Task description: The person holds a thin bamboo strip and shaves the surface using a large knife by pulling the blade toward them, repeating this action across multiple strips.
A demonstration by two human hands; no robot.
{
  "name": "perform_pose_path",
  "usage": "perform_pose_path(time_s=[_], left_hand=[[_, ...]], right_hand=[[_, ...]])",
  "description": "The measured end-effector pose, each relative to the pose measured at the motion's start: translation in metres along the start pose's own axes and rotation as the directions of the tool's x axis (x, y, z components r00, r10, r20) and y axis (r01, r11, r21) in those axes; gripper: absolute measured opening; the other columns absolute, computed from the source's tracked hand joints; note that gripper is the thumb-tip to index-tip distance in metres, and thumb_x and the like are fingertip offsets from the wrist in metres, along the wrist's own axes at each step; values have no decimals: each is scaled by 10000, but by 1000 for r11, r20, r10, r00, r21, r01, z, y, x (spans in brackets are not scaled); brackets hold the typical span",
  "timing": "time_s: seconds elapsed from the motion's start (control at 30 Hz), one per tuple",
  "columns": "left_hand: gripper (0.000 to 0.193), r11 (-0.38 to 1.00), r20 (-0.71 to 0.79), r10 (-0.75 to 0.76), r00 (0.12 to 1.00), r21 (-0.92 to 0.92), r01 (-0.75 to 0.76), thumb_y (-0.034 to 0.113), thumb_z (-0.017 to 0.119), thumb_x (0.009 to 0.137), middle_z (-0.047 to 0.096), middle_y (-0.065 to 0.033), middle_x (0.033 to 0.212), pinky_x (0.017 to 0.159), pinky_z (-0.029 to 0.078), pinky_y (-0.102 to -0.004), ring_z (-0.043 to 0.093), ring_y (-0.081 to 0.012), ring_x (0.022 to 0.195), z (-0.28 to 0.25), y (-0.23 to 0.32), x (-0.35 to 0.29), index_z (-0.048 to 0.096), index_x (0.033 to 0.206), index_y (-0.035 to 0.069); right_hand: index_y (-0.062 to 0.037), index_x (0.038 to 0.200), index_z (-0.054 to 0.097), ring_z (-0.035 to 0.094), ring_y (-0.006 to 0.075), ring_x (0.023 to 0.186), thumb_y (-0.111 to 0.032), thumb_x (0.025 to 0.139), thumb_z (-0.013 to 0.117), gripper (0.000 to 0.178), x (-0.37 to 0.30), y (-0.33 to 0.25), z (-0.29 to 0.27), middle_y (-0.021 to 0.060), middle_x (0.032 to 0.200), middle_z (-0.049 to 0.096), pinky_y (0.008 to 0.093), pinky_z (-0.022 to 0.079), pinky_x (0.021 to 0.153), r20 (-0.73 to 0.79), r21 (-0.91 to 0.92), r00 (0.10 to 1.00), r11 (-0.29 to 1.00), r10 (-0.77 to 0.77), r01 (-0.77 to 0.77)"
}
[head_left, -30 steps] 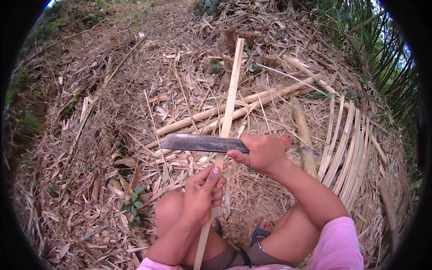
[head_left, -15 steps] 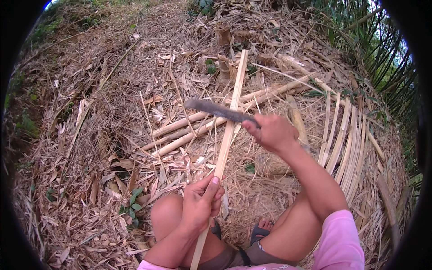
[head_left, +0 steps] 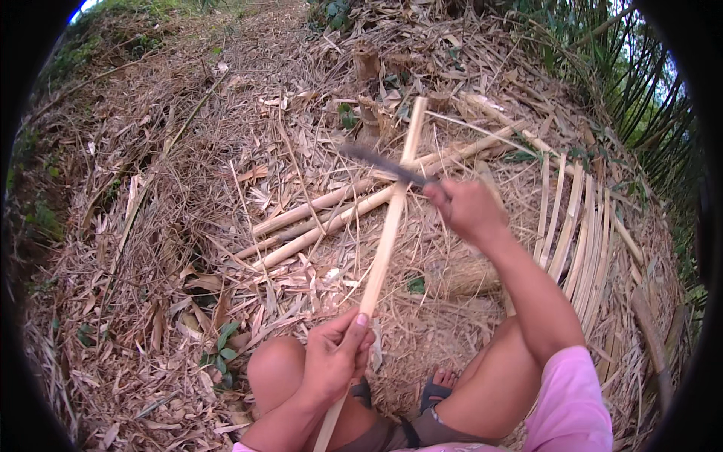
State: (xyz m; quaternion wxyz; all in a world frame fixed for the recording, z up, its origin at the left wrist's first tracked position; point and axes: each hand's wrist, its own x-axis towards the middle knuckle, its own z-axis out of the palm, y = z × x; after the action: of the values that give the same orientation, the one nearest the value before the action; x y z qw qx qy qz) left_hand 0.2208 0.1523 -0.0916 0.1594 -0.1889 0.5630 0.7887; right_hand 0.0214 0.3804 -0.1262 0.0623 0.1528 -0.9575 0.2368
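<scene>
A long pale bamboo strip (head_left: 384,252) slants from my lap up and away to the far middle. My left hand (head_left: 339,352) grips it near its lower part, thumb pressed along the top face. In my right hand (head_left: 473,212) is a dark-bladed machete (head_left: 384,163), its handle hidden in my closed fingers. The blade lies crosswise over the upper part of the strip, its tip pointing left and smeared by motion. Whether the edge bites into the strip or only rests on it, I cannot tell.
Several bamboo poles (head_left: 324,237) lie on the ground beyond the strip. To the right, a row of split bamboo strips (head_left: 580,233) leans in a fan. Cut stumps (head_left: 367,64) stand at the far side. Dry leaf litter (head_left: 151,301) covers the ground, and a small green plant (head_left: 220,354) grows by my left knee.
The machete has moved a little farther up the strip and to the right with my right hand. The strip's far end and my left hand sit slightly lower.
</scene>
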Motion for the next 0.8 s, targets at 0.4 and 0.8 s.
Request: perform_pose_path(time_s=[0.4,0.8], left_hand=[[217,994,-41,77,996,76,-74,215,503,1030,457,15,652,377,222,-194,316,-20,427,-4,1,0,599,1008,21],[274,992,42,56,998,109,-60,202,494,1032,442,0,642,365,225,-196,326,-24,410,-3,-3,-18,595,1165,-16]], right_hand=[[-95,659,582,604,259,491,-733,907,370,717,-1,-5,13,72,521,548,391,469,478,-150,59,981,989,-123,133],[-136,653,545,585,212,469,-779,889,331,718,16,40,1,49,524,553,367,459,452,-259,108,965,994,35,-7]])
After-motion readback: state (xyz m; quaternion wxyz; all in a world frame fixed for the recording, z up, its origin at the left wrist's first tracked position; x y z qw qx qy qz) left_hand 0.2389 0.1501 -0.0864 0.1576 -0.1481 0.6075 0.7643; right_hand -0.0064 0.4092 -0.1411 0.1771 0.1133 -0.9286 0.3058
